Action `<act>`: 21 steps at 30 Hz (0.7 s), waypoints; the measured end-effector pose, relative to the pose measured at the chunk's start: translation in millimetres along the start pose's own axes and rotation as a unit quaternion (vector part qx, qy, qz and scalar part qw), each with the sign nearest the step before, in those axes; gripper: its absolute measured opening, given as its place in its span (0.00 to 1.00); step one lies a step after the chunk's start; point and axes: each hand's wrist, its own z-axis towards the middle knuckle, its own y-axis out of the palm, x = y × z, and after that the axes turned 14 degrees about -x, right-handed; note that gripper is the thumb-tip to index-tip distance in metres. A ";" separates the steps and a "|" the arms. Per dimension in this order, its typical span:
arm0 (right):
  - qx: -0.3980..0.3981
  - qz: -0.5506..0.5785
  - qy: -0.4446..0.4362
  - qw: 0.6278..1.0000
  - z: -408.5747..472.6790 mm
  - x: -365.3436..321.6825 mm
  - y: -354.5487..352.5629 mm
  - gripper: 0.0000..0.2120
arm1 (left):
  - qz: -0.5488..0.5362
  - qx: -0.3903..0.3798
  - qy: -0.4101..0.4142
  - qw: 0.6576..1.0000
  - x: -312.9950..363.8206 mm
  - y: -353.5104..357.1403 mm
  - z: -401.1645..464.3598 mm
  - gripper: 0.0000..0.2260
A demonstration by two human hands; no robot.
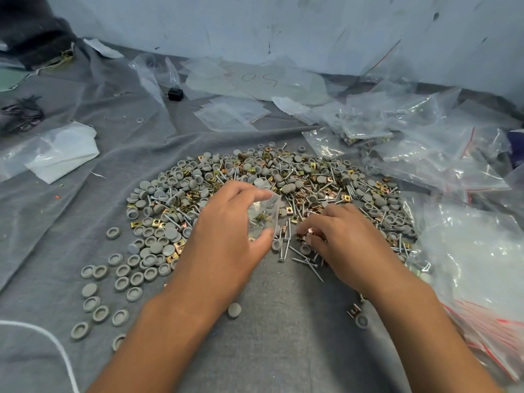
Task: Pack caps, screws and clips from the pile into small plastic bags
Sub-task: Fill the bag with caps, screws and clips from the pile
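Your left hand (226, 222) holds a part-filled small bag (262, 219); your right hand (337, 234) pinches clips (304, 236). The pile (255, 194) remains large; filled bags (365, 131) crowd the cloth's right edge.

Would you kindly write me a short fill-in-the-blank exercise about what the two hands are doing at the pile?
1. The left hand holds a small clear ____ open.
2. The right hand picks at brass-coloured ____ in the pile.
3. The round caps are ____ in colour.
4. Everything lies on a grey ____.

Missing words: bag; clips; grey; cloth
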 end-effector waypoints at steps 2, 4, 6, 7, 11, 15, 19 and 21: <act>-0.003 -0.013 0.001 1.000 -0.3 -2.7 0.4 0.11 | -0.002 0.000 0.000 1.000 0.8 0.1 -0.4 0.22; -0.003 -0.023 0.009 1.000 0.0 -5.4 1.6 0.12 | -0.005 -0.001 -0.001 1.000 1.2 -0.3 -0.4 0.22; 0.005 -0.025 0.016 1.000 0.4 -7.3 3.0 0.12 | -0.004 -0.002 -0.002 1.000 1.5 -0.5 -0.4 0.22; 0.011 -0.021 0.019 1.000 0.3 -7.8 3.4 0.10 | -0.002 -0.002 -0.001 1.000 1.6 -0.4 -0.4 0.22; 0.003 0.009 0.015 1.000 0.4 -5.0 6.1 0.02 | -0.001 -0.003 -0.002 1.000 2.1 -0.1 -0.4 0.22; 0.024 0.167 0.032 0.985 2.3 4.6 0.6 0.03 | -0.001 -0.001 -0.003 1.000 1.7 -0.4 -0.1 0.22; 0.032 0.149 0.022 0.988 1.9 9.5 -1.3 0.05 | 0.002 -0.001 0.000 1.000 1.9 0.2 -0.2 0.21; 0.004 0.119 0.023 0.993 1.4 7.9 0.4 0.06 | -0.001 -0.002 -0.002 1.000 1.5 0.0 -0.1 0.21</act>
